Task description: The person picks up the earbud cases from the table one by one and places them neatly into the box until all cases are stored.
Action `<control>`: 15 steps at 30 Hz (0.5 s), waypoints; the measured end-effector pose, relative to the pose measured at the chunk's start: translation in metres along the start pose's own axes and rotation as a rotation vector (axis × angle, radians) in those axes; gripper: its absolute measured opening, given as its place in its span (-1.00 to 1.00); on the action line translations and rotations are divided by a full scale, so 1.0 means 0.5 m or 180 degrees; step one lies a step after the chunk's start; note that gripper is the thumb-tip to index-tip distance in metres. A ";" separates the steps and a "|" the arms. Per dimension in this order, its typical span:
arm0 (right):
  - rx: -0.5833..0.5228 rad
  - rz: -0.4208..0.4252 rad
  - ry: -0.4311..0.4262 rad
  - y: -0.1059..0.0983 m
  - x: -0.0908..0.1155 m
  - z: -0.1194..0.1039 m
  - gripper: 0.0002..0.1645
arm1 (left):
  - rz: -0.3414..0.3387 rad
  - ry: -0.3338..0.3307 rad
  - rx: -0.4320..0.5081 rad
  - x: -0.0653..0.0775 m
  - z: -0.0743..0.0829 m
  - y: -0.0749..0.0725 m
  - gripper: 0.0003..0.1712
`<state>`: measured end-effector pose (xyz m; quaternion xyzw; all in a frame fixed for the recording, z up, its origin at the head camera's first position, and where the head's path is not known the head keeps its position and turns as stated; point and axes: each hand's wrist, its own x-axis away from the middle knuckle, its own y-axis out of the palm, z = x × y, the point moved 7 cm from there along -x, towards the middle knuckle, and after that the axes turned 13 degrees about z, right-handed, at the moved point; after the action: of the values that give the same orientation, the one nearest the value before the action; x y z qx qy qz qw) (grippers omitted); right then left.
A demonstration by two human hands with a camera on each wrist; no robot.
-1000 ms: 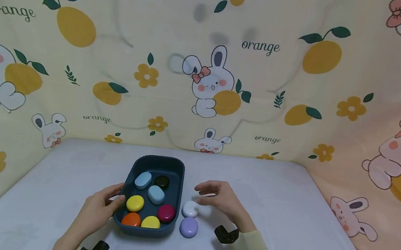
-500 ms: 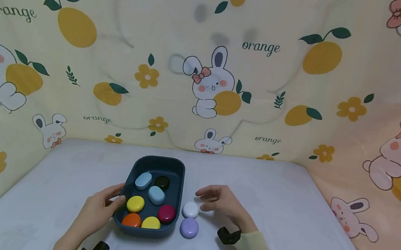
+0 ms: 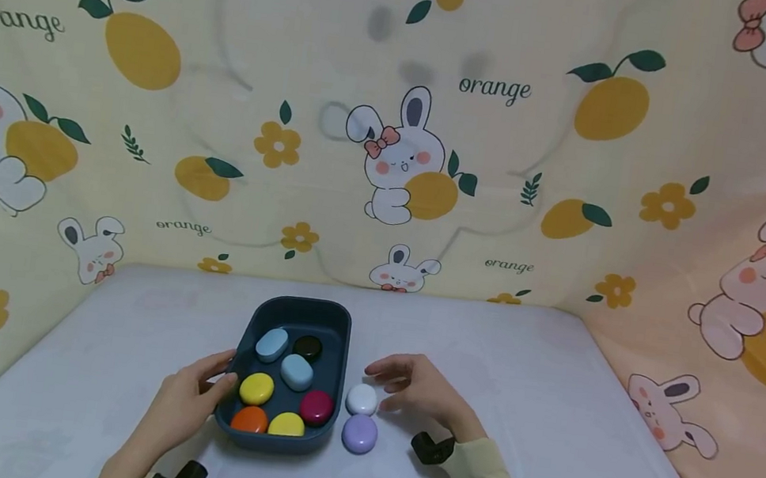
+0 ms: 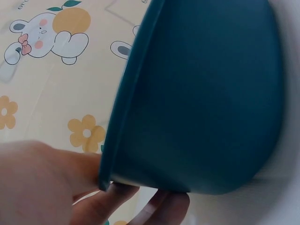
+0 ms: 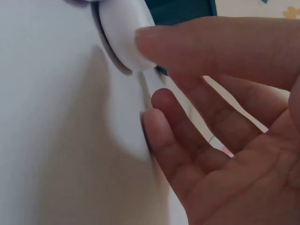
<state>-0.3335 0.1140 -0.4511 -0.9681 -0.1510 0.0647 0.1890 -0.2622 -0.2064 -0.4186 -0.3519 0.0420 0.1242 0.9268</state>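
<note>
My left hand (image 3: 187, 398) grips the left rim of a dark blue tub (image 3: 275, 443), its thumb at the rim and fingers against the outer wall. In the left wrist view, the side of the tub fills much of the frame. Smooth, pebble-like pieces lie inside: light blue (image 3: 297, 372), black (image 3: 307, 348), yellow (image 3: 257, 389), orange (image 3: 249, 419) and dark red (image 3: 317, 408). To the right of the tub, a white piece (image 3: 362, 400) sits behind a purple piece (image 3: 360, 434). My right hand (image 3: 425, 392) hovers with loosely bent fingers, thumb tip overlapping the white piece in the right wrist view.
A white cloth (image 3: 518, 367) covers the table. Behind it and along both sides hangs a cream curtain (image 3: 349, 43) printed with rabbits and oranges. Each wrist carries a black camera mount, the right one (image 3: 432, 448) close above the cloth.
My right hand has come down slightly, its thumb now beside the white piece's right edge. The left hand, the tub and the pieces stay where they were.
</note>
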 end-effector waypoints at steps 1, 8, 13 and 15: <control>0.0016 -0.0028 -0.0015 0.003 -0.001 -0.001 -0.45 | 0.0001 -0.0006 0.0003 0.000 0.000 0.000 -0.44; 0.0117 -0.0061 -0.0044 0.011 0.000 -0.006 -0.44 | 0.0001 -0.0007 0.0022 -0.001 -0.002 0.001 -0.44; 0.0153 -0.0107 -0.0107 0.017 0.001 -0.011 -0.44 | -0.0005 -0.0006 0.0037 -0.001 -0.002 0.000 -0.45; 0.0164 -0.0128 -0.0115 0.020 0.001 -0.012 -0.44 | -0.0010 -0.0010 0.0042 -0.001 -0.001 -0.001 -0.45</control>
<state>-0.3293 0.1034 -0.4496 -0.9584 -0.1721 0.0823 0.2123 -0.2624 -0.2070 -0.4184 -0.3457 0.0409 0.1230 0.9293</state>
